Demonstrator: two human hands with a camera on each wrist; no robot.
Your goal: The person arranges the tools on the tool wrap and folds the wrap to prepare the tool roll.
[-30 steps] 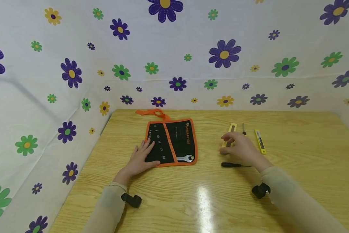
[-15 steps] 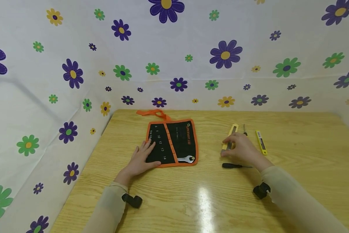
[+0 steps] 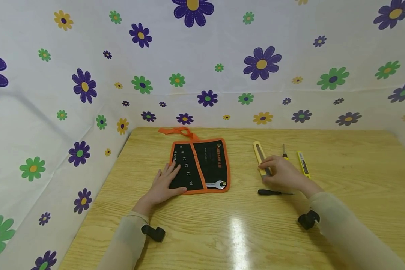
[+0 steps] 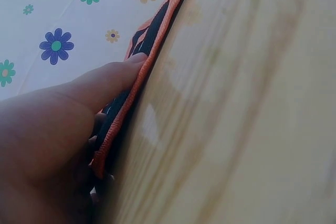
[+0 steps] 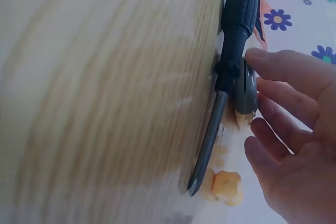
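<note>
My left hand (image 3: 164, 185) rests with fingers spread on the near left corner of a black tool pouch (image 3: 210, 161) with orange trim. Its thumb lies along the orange edge (image 4: 137, 85) in the left wrist view. A wrench (image 3: 216, 184) shows its head from the pouch's lowest slot. On the right, my right hand (image 3: 285, 172) pinches the near end of a yellow and grey utility knife (image 3: 260, 156) between thumb and fingers. The right wrist view shows the knife's grey end (image 5: 244, 90) behind a black-handled Phillips screwdriver (image 5: 239, 14), which lies nearer to me.
A second screwdriver (image 3: 284, 150) lies beyond my right hand, its handle mostly hidden. Right of that is a flat yellow stick-shaped case (image 3: 303, 164) with a label. An orange strap (image 3: 178, 130) trails from the pouch. Flowered cloth (image 3: 222, 82) rises behind the wooden table (image 3: 202, 228).
The utility knife has turned, its far end swinging left, as my right hand took hold of its near end and shifted slightly right. My left hand and the pouch stay put.
</note>
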